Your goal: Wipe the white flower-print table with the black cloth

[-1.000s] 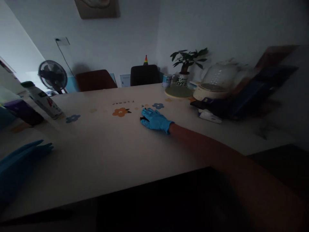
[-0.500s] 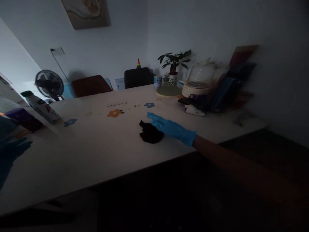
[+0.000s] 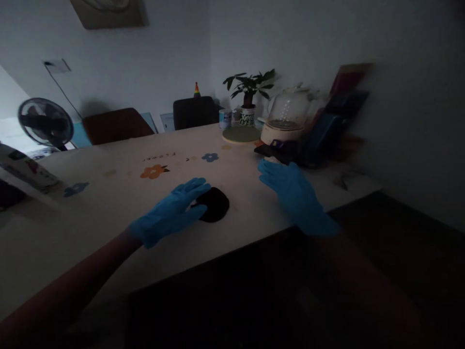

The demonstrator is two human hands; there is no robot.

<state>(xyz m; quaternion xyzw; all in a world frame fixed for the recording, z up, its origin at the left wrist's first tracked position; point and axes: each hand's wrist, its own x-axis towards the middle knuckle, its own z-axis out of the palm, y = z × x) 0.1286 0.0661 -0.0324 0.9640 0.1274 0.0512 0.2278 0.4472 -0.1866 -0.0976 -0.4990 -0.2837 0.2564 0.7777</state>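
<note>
Partly under left hand (image 3: 172, 211), black cloth (image 3: 217, 204).

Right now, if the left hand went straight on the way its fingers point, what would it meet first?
Most likely the black item on the table: the left hand points toward it and overlaps its left side in this view. Whether they touch is unclear.

Wht tbl (image 3: 250, 213) | blk item (image 3: 215, 204) | grn mat (image 3: 240, 134) | wht btl (image 3: 27, 169) | kettle (image 3: 285, 121)
</note>
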